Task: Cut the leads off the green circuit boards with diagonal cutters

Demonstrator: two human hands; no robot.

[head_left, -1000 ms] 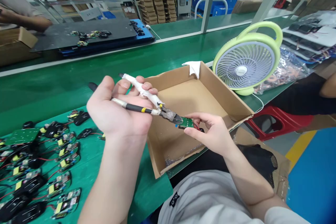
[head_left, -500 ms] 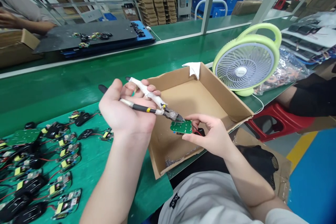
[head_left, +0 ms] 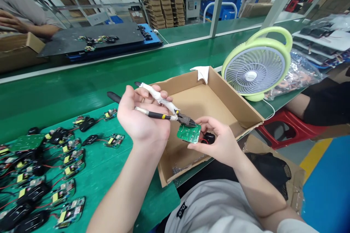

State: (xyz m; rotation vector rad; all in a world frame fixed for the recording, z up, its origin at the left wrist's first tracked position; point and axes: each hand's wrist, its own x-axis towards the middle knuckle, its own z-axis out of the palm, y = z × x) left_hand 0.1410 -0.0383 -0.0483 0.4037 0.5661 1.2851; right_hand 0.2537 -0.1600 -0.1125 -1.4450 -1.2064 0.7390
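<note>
From where I watch, the left hand point(head_left: 143, 127) is palm up, its fingers curled round the cutting pliers point(head_left: 186, 119); one handle is wrapped in white, and the handles stand spread apart across the palm and fingers. The right hand point(head_left: 224, 143) is nearly closed, pinching the green circuit board point(head_left: 188, 134) at its edge between thumb and fingers. I see the board held above the near part of an open cardboard box point(head_left: 202, 105), with the tips of the pliers at its upper edge. A rounded black part point(head_left: 209, 138) and a red wire show just beside the right hand's fingers. Small dark bits lie in the box's near corner, and a white piece of material point(head_left: 202, 74) hangs over its far corner. To my left, a green sheet point(head_left: 109, 171) carries many wired boards point(head_left: 71, 211) and black casings point(head_left: 32, 220). A lime-green fan point(head_left: 250, 75) stands beyond the box's right side on the green tabletop point(head_left: 188, 56). At far left, another person's hand point(head_left: 12, 21) is above a second cardboard box point(head_left: 13, 52).
</note>
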